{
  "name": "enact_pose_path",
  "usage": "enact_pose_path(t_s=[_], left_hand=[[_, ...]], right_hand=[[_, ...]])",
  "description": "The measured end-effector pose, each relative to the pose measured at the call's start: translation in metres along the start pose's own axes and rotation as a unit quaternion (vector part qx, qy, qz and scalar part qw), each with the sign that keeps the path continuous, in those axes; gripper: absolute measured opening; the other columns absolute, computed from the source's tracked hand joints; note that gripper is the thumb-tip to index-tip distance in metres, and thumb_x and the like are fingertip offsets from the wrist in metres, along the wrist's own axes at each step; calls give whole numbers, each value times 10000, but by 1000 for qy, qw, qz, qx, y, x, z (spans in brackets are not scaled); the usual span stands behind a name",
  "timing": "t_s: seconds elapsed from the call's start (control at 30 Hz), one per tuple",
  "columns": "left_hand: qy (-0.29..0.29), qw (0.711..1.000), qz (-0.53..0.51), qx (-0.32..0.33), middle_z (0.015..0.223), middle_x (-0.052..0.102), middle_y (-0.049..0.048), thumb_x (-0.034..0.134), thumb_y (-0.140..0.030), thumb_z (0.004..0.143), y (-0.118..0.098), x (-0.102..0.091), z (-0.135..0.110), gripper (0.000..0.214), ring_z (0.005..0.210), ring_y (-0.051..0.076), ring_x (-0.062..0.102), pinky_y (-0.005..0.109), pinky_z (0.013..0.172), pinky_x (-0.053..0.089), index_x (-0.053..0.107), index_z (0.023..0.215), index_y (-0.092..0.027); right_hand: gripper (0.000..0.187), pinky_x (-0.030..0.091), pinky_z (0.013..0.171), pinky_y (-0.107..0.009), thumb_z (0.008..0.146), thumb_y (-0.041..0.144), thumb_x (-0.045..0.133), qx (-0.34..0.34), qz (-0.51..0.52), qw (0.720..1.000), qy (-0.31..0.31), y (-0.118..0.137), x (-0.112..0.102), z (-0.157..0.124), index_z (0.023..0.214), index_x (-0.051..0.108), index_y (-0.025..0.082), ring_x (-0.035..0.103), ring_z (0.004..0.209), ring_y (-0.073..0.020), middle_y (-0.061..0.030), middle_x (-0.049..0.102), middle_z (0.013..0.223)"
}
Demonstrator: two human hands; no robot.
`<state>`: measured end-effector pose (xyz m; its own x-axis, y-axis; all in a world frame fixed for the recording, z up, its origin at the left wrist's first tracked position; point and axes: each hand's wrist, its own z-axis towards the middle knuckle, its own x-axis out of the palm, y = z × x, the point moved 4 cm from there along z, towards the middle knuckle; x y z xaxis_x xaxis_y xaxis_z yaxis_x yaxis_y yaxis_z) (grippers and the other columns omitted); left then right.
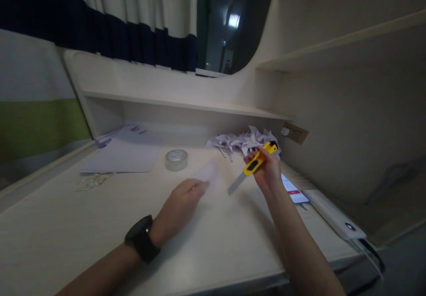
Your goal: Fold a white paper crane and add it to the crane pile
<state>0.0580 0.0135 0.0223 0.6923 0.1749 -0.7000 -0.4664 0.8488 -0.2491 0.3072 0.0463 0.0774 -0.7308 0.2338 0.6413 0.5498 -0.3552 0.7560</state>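
My right hand (266, 171) is closed around a yellow utility knife (256, 160) with its blade out, the blade tip pointing down-left toward the desk. My left hand (181, 203), with a black watch on the wrist, holds a small pale sheet of paper (209, 171) by its near edge with the fingers closed on it. The blade tip hangs just right of that paper, slightly above the white desk (83, 225).
A roll of clear tape (176, 159) stands behind the paper. A stack of white sheets (124, 154) lies at the back left. A heap of cut paper pieces (242, 141) sits at the back. A phone (294, 190) and a white power strip (334, 218) lie at the right edge.
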Motion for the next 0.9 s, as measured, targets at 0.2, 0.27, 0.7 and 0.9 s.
enact_pose_path(t_s=[0.2, 0.27, 0.7, 0.9], left_hand=[[-34, 957, -240, -158, 1047, 657, 67, 574, -222, 867, 14, -15, 13, 279, 780, 146, 629, 278, 704, 505, 648, 1135, -195], [-12, 918, -332, -219, 1016, 661, 67, 623, -249, 814, 18, -15, 15, 328, 707, 138, 620, 268, 641, 492, 655, 1134, -184], [-26, 872, -367, -324, 622, 591, -4, 620, -449, 797, 35, -15, 13, 297, 515, 112, 528, 233, 505, 402, 630, 799, -152], [12, 901, -309, -304, 582, 598, 2, 571, -474, 799, 44, -12, 13, 318, 500, 132, 552, 243, 495, 403, 594, 747, -161]], right_hand=[[211, 497, 426, -246, 861, 384, 550, 72, -324, 943, 36, -22, -31, 21, 843, 457, 195, 631, 454, -176, -30, 655, 539], [316, 404, 369, -202, 887, 498, 472, 25, -434, 900, 40, -30, -44, 29, 795, 455, 196, 518, 333, -131, 7, 579, 430], [499, 422, 732, -310, 891, 555, 423, -32, -789, 614, -15, -47, -79, 54, 1051, 613, 122, 651, 971, -300, -194, 699, 970], [488, 413, 723, -301, 920, 540, 379, -45, -841, 538, 29, -56, -78, 51, 1038, 640, 145, 661, 940, -278, -154, 713, 936]])
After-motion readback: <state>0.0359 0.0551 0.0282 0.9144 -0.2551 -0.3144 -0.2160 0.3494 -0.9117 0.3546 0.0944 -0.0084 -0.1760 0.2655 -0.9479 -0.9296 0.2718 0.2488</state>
